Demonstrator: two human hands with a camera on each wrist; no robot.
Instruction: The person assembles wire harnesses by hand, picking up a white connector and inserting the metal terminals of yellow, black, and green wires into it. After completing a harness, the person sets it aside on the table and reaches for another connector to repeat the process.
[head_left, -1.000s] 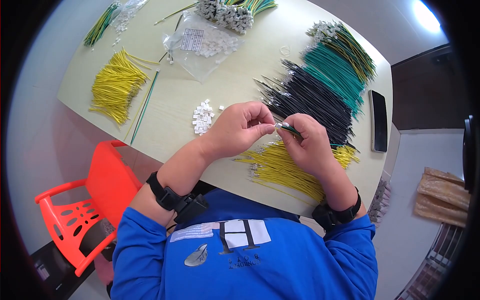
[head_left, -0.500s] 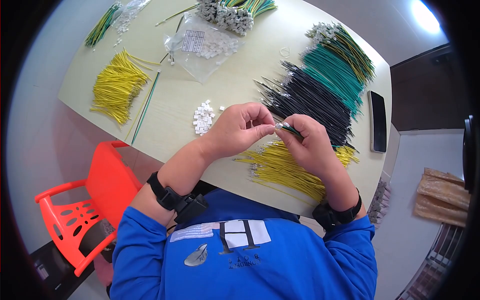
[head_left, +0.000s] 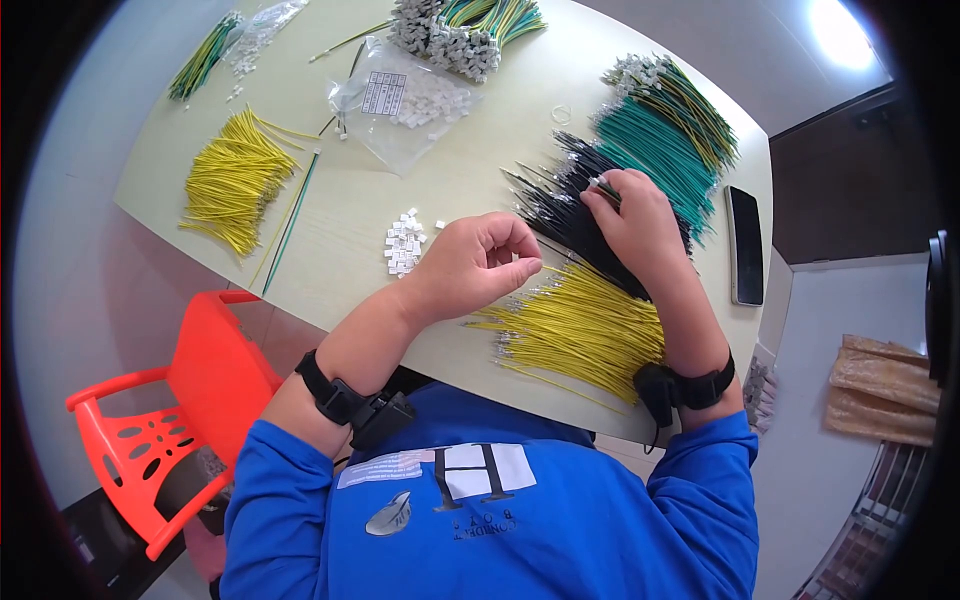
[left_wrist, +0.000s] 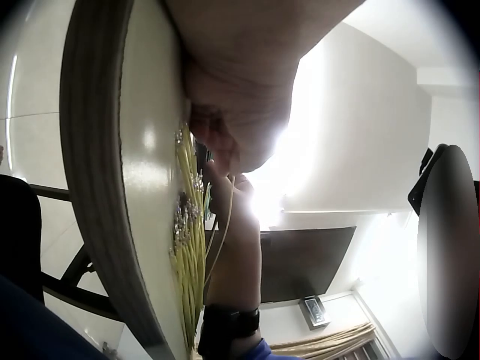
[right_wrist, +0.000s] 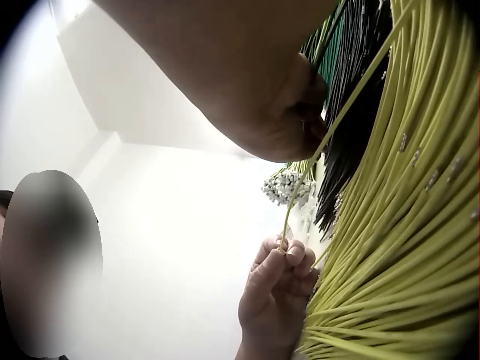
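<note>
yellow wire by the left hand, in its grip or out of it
In its grip: the right wrist view shows the left hand pinching the yellow wire, which stretches away from it.

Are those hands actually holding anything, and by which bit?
The left hand pinches a yellow wire near its end. The right hand seems to hold a small white connector; exactly where it grips is hidden.

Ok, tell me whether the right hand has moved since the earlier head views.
Yes: the right hand has moved forward over the black wires, closer to the green wires.
</note>
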